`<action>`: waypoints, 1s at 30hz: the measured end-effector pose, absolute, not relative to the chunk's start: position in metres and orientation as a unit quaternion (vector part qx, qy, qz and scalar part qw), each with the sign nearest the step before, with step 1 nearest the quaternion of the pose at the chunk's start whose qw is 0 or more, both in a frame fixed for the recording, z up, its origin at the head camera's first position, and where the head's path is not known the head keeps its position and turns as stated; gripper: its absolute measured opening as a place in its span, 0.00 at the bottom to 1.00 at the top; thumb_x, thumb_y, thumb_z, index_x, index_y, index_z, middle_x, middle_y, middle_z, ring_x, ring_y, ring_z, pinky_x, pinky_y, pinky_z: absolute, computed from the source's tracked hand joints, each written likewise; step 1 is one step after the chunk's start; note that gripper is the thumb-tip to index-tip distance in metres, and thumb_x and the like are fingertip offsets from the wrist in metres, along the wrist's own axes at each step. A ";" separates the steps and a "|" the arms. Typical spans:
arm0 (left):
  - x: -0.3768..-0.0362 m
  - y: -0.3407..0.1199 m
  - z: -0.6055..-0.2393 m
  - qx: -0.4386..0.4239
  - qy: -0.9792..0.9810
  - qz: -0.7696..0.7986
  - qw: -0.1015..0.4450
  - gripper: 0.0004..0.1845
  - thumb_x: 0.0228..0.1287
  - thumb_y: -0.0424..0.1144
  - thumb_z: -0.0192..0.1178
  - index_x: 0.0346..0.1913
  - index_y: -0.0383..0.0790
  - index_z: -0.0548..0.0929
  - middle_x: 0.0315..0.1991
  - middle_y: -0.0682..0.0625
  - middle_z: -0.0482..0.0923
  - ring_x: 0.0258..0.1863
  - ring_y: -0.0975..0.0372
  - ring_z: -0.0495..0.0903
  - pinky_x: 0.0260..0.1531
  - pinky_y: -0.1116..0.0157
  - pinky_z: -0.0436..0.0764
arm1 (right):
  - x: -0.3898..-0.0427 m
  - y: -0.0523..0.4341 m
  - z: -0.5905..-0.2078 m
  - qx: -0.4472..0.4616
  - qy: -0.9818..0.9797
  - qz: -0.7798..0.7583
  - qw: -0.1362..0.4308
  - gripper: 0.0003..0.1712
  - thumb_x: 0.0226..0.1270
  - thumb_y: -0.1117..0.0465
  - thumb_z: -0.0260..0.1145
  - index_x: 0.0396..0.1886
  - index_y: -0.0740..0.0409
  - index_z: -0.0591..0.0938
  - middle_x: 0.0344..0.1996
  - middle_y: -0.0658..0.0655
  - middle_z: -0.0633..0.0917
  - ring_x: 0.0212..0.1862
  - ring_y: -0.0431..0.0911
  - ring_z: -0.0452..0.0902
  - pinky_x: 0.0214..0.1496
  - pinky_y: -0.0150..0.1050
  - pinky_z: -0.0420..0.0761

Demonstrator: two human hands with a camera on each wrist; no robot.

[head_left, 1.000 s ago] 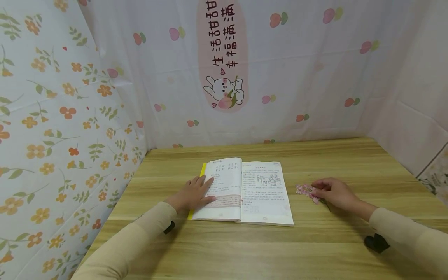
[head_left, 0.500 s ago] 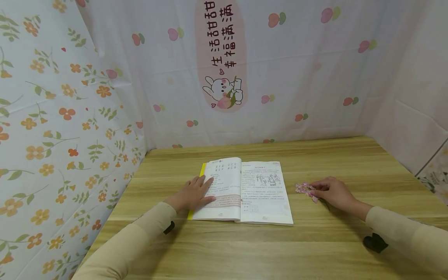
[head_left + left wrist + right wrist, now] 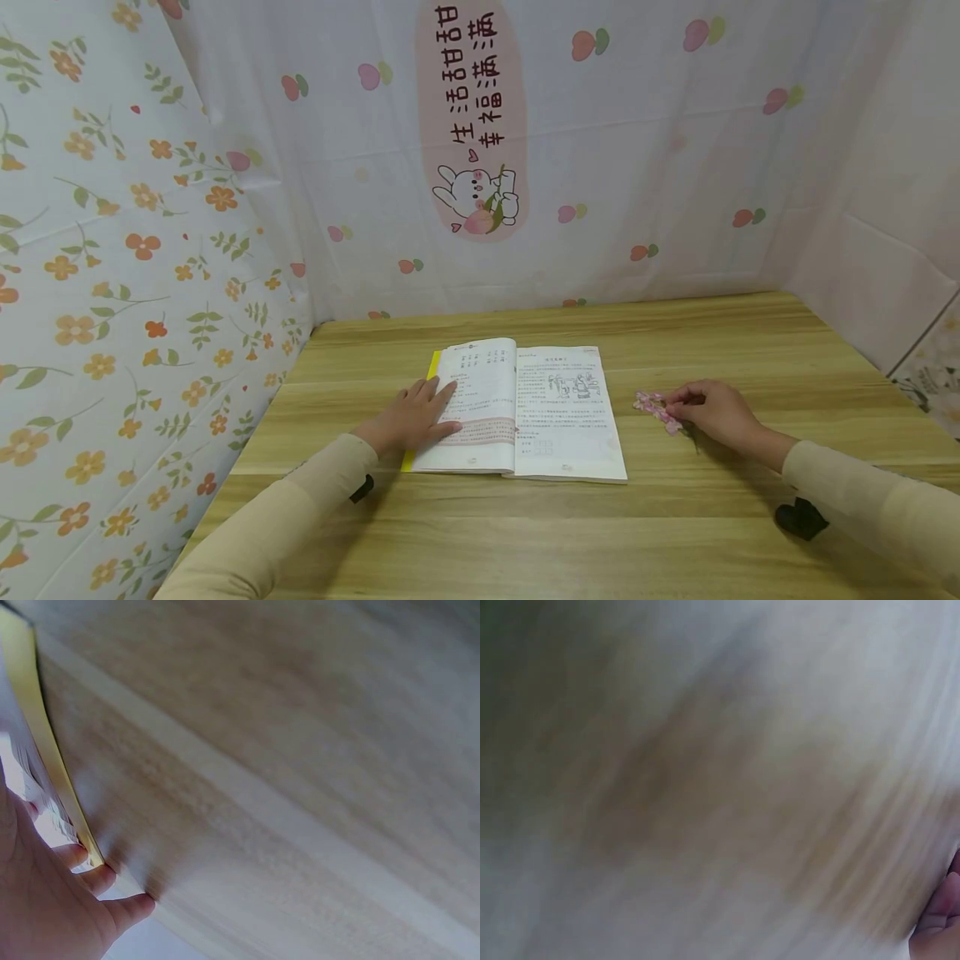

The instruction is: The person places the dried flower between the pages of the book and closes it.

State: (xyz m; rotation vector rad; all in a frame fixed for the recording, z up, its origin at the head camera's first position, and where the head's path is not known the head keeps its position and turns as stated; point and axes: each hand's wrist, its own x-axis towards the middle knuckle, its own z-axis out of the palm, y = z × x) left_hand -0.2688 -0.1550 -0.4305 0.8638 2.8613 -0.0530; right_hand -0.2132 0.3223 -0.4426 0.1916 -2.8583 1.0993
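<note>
my left hand lies flat, fingers straight, pressing the open book's left page on the wooden desk. my right hand has its grip pinched on a pink flowered bookmark, just beside the book; next i judge it needs lifting to the pages. flower-print cloth walls the desk.

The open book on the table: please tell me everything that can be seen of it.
The open book lies flat on the wooden table, spread near its middle. Its white pages carry printed text, a small drawing on the right page and a pink band low on the left page. A yellow cover edge shows along the left side. The left hand rests with straight fingers on the left page.
</note>
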 end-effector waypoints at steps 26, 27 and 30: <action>-0.268 -0.156 -0.428 0.293 0.953 -0.017 0.073 0.43 0.70 0.66 0.42 0.77 0.43 0.51 0.73 0.36 0.52 0.70 0.43 0.54 0.63 0.44 0.59 | -0.234 0.290 -0.411 -0.016 -0.798 0.600 -0.061 0.34 0.68 0.52 0.67 0.64 0.69 0.71 0.44 0.51 0.82 0.40 0.37 0.80 0.46 0.37 0.80; -0.268 -0.156 -0.429 0.294 0.953 -0.017 0.073 0.43 0.70 0.66 0.42 0.77 0.43 0.51 0.73 0.36 0.52 0.70 0.43 0.54 0.63 0.44 0.59 | -0.236 0.287 -0.410 -0.018 -0.795 0.603 -0.063 0.34 0.68 0.52 0.66 0.65 0.68 0.71 0.43 0.51 0.82 0.40 0.38 0.80 0.46 0.38 0.80; -0.269 -0.157 -0.429 0.296 0.952 -0.013 0.071 0.43 0.71 0.66 0.42 0.77 0.42 0.51 0.73 0.35 0.52 0.70 0.42 0.54 0.63 0.43 0.59 | -0.240 0.275 -0.406 -0.030 -0.778 0.624 -0.069 0.32 0.68 0.54 0.67 0.66 0.66 0.71 0.40 0.50 0.83 0.38 0.39 0.80 0.45 0.39 0.81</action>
